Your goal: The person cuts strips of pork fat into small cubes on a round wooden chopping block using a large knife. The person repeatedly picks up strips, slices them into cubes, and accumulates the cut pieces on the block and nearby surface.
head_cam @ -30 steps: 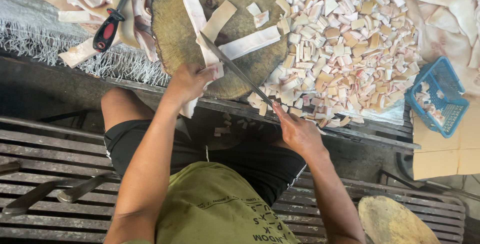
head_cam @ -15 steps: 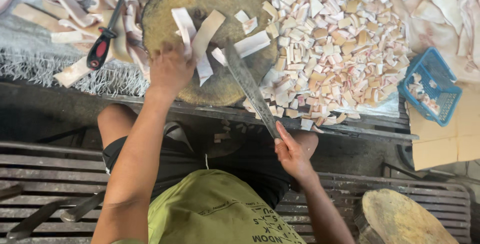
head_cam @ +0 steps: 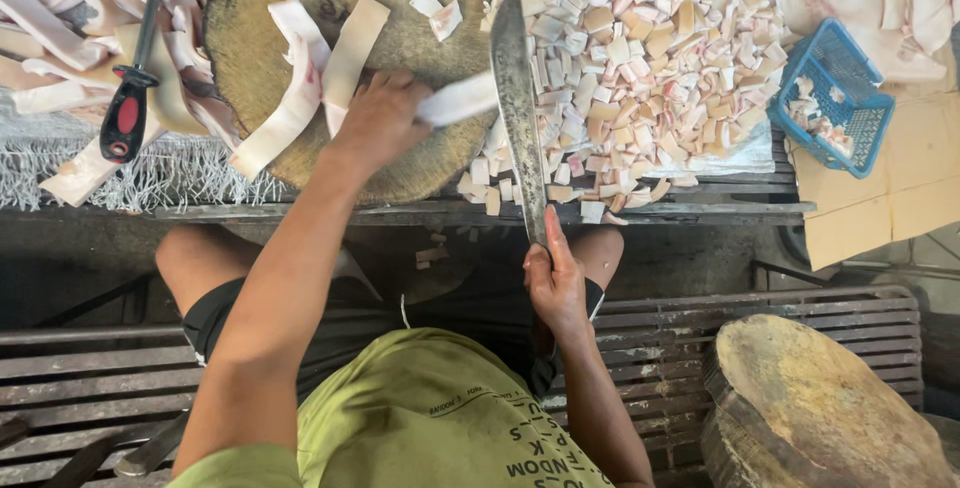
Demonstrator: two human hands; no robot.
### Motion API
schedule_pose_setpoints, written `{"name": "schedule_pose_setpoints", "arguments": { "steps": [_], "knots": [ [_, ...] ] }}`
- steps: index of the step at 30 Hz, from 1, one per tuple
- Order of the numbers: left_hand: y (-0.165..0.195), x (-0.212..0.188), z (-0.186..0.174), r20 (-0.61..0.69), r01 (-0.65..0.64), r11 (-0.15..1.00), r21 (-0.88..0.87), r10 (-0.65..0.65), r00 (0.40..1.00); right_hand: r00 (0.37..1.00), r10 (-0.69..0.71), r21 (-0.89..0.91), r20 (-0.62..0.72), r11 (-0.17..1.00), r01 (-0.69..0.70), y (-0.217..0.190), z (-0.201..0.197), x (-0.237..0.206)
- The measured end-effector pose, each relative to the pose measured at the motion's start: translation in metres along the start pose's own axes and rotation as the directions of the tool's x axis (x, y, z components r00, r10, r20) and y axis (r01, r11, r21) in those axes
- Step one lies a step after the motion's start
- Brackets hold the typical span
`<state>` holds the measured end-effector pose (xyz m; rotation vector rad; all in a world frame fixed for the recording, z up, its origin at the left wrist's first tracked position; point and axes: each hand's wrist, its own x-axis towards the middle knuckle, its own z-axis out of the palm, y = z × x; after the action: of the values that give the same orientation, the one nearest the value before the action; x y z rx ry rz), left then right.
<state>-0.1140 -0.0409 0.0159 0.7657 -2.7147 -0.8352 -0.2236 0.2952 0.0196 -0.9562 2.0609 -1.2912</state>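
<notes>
The right hand is gripping the handle of a long knife, its blade reaching away from the hand over the round chopping block. The left hand is resting on that block, fingers closed on a pale strip touching the blade. Right of the blade, cut pieces are lying heaped; beyond them, a blue basket is sitting.

Blue basket at desk's right edge; red-black handled sharpening rod near left edge; spare round wooden block on slatted bench.
</notes>
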Motion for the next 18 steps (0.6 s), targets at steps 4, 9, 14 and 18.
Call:
{"name": "schedule_pose_setpoints", "arguments": {
  "steps": [4, 9, 14, 18],
  "knots": [
    [0.001, -0.045, -0.008, -0.006, -0.014, 1.0, -0.025, 0.014, 1.0, 0.995, -0.104, -0.177, 0.003, 0.979, 0.103, -0.015, 0.007, 0.013],
    [0.011, -0.065, -0.016, 0.008, 0.06, 0.998, -0.024, -0.06, 0.998, 0.945, -0.326, -0.31, -0.028, 0.902, 0.302, -0.036, 0.004, 0.023],
    [0.015, -0.072, -0.023, -0.058, -0.035, 0.999, -0.008, 0.035, 0.998, 0.833, -0.54, -0.454, -0.118, 0.776, 0.438, -0.04, -0.005, 0.023],
    [0.022, -0.096, -0.035, -0.123, -0.017, 0.993, 0.114, 0.031, 0.992, 0.927, -0.371, -0.499, 0.051, 0.795, 0.346, -0.031, 0.02, 0.032]
  ]
}}
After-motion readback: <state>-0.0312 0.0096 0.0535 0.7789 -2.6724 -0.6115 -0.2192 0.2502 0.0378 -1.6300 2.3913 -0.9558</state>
